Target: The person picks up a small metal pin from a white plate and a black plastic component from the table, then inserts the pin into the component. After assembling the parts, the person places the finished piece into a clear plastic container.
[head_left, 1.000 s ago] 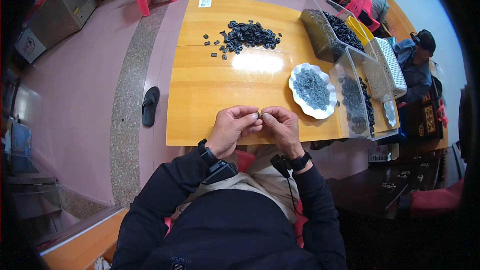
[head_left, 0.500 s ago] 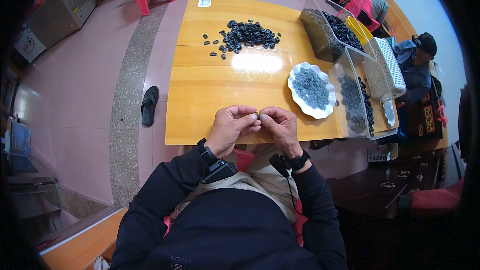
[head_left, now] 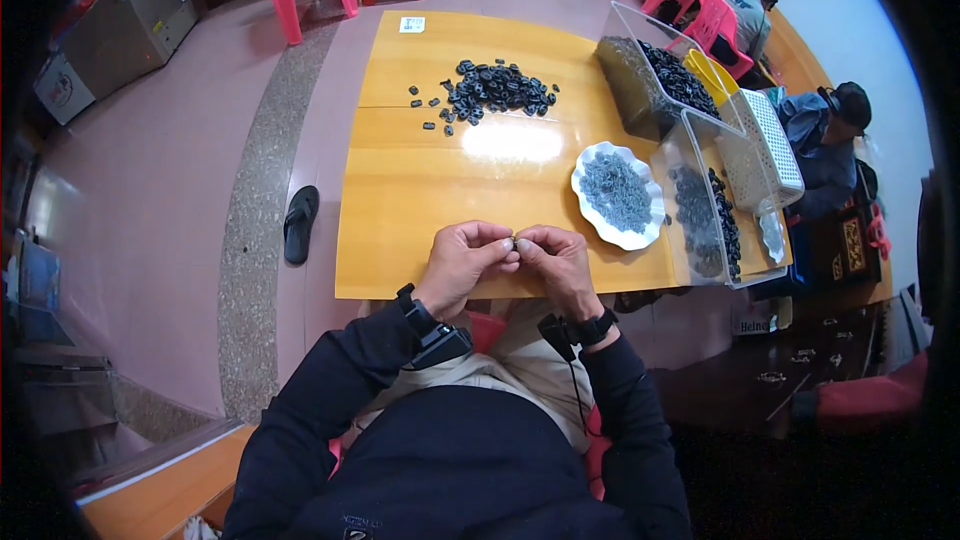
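My left hand (head_left: 458, 265) and my right hand (head_left: 560, 262) meet just above the near edge of the table. Thumbs and fingertips of both are closed on one tiny dark piece (head_left: 514, 240), mostly hidden and too small to name. Farther off lies a loose heap of small black oval plastic parts (head_left: 495, 90), with several strays at its left. To the right of my hands stands a white scalloped plate (head_left: 579, 183) filled with small translucent grey pieces (head_left: 615, 192).
Two clear plastic bins (head_left: 690, 165) holding black parts line the table's (head_left: 400, 210) right side, beside a yellow tub (head_left: 712, 76) and a white perforated basket (head_left: 775, 140). A person (head_left: 825, 145) sits beyond them. A black sandal (head_left: 298, 225) lies on the floor at left.
The table and its contents sit slightly lower in the picture as the view shifts. Both hands keep their pinch on the tiny piece, with only slight finger movement.
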`<action>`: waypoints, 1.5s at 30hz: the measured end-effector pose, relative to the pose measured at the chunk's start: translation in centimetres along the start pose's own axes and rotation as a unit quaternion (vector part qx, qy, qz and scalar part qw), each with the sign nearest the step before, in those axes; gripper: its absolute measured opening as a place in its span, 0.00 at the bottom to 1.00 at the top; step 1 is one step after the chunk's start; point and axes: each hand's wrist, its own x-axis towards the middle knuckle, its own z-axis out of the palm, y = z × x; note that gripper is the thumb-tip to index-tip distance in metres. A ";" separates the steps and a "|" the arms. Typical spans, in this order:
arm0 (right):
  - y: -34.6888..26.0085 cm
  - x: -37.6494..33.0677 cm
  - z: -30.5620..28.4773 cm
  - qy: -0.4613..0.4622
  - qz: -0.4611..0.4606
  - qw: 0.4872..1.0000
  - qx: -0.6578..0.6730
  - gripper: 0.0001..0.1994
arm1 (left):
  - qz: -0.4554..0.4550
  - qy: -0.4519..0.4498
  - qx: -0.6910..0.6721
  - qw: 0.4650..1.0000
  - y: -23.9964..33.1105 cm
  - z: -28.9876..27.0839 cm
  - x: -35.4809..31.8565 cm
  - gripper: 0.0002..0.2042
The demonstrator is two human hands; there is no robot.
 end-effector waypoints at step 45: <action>0.2 22.1 -2.1 0.195 -0.060 0.788 -0.581 0.17 | 0.037 0.084 -0.125 0.988 1.0 -1.0 1.0 0.06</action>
